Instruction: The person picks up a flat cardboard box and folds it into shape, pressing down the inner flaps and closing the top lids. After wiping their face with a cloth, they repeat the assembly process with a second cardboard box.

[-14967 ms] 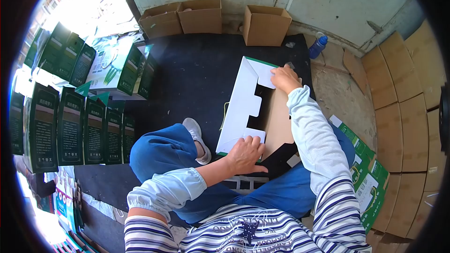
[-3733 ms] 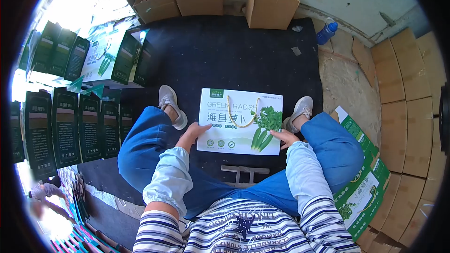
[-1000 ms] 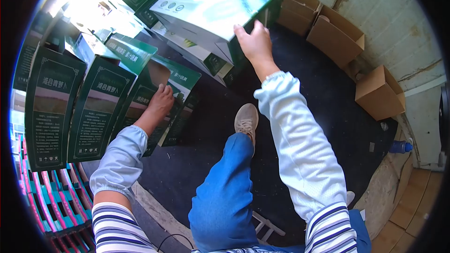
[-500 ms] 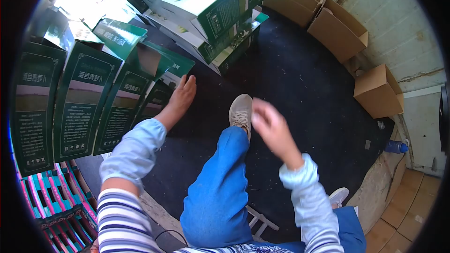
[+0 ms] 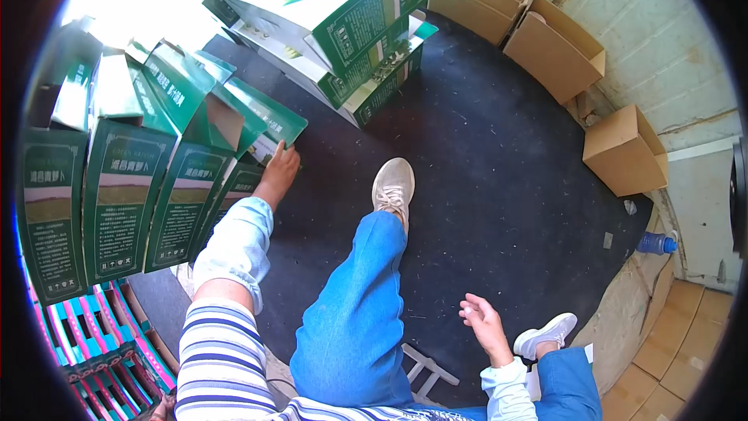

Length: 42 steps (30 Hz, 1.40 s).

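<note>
A row of tall green printed cartons [image 5: 125, 195] stands at the left, their tops open and flaps raised. My left hand [image 5: 278, 175] is at the right end of this row, its fingers bent against the edge of the last green carton [image 5: 269, 121]. Part of that carton is hidden behind the hand and its neighbour. Low on the right, away from the cartons, my right hand [image 5: 485, 327] hangs over the dark floor with its fingers loosely curled and apart. I see no object held in it.
Green-and-white cartons [image 5: 335, 39] are stacked at the top. Brown boxes [image 5: 557, 51] line the wall, with a single brown box [image 5: 627, 152] farther right. A blue bottle [image 5: 658, 243] lies near the right edge. Pink-and-teal packaging [image 5: 109, 343] sits lower left. My shoe [image 5: 393, 187] rests on the black floor.
My right hand has dropped from near my shoe down to the lower right. The left hand stays at the end carton, its fingers now more bent. The view has shifted slightly.
</note>
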Tool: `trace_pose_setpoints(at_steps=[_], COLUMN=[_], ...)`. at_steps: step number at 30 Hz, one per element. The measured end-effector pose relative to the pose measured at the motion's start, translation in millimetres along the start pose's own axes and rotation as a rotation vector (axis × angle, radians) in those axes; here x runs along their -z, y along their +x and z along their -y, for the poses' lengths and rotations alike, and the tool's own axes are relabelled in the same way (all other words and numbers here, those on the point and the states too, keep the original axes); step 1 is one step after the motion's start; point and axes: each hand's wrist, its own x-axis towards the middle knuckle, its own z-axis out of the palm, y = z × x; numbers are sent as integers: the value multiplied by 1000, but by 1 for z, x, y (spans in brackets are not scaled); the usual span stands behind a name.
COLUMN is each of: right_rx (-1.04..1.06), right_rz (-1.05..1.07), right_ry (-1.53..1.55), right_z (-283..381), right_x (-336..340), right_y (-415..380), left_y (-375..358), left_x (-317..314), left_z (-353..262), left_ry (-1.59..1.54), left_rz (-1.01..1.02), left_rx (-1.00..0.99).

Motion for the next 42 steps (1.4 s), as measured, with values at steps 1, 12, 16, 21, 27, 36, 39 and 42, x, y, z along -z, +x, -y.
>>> trace_pose_setpoints(at_steps=[1, 12, 16, 21, 27, 36, 39, 42], right_rx=[-8, -24, 6, 7, 265, 794, 704, 502], right_rz=[4, 44, 12, -7, -160, -1233, -1731, -1961], right_ry=[-10, -23, 1, 21, 1, -329, -7, 131], right_z=[1, -16, -19, -26, -28, -25, -77, -221], right_x=[-1, -2, 6, 10, 11, 108, 146, 178], right_y=[-3, -19, -25, -45, -121, -332, -391, -414], left_y=[2, -99, -222, -272, -284, -162, -142, -163], left_x=[-7, 85, 16, -47, -89, 133, 262, 386], left_z=[-2, -64, -133, -68, -72, -32, 14, 16], left_ry=[11, -1134, -1371, -1761, -2015, -2815, -2678, -2152], left_rz=[-18, -371, 213, -398, 36, 149, -68, -294], left_rx=[-5, 616, 1471, 1681, 1824, 564, 80, -28])
